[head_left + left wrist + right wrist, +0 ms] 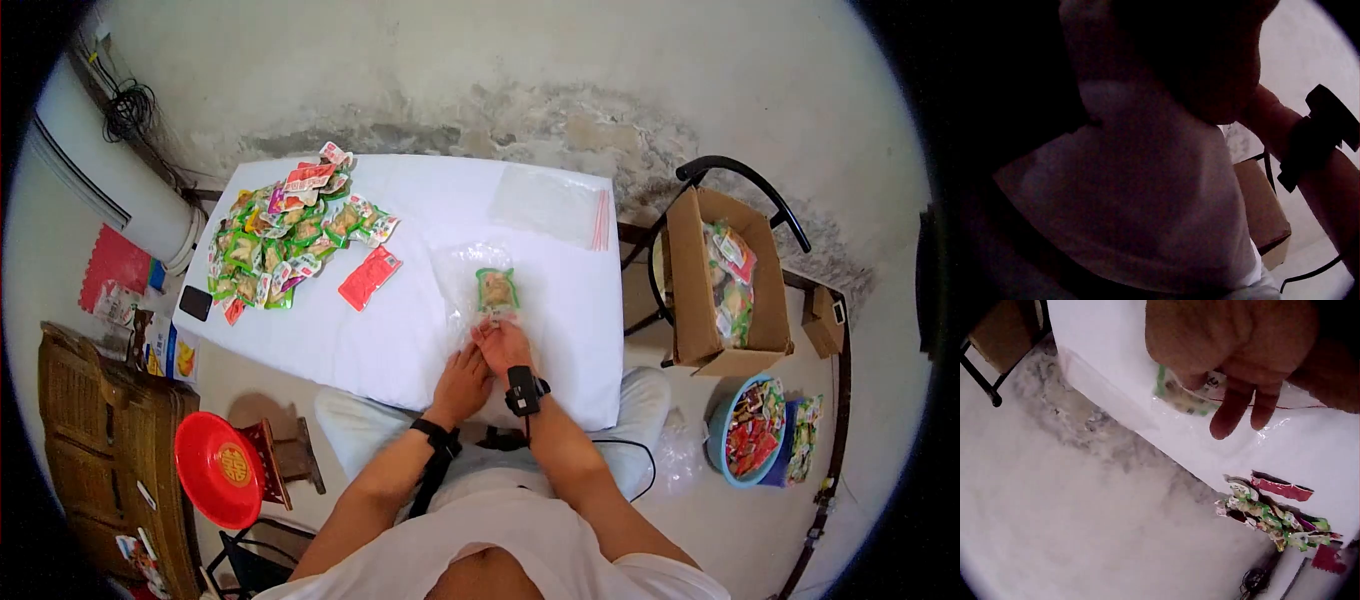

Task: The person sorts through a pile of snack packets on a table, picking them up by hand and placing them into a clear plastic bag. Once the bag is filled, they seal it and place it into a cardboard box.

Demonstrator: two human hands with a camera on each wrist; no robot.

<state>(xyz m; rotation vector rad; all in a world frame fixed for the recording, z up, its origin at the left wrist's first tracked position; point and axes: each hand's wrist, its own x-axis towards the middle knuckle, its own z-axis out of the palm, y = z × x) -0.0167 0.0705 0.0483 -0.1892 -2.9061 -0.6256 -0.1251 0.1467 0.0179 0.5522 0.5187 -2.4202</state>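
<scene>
A clear plastic zip bag (462, 268) lies on the white-covered table in front of the person. Inside it is a green-edged snack packet (496, 290). At the bag's near edge the right hand (506, 348) pinches the plastic; two of its fingers (1230, 415) extend past a thin red zip line in the right wrist view. Close beside it, the left hand (462, 384) rests on the near edge with fingers fairly straight, back of the hand up. The left wrist view is dark, mostly showing the shirt.
Several green snack packets (268, 245) form a heap at the table's left, with a red packet (369, 278) beside it. Flat clear bags (550, 207) lie at the far right. A cardboard box (690, 300) and a blue basin (718, 440) stand to the right, a red basin (205, 480) left.
</scene>
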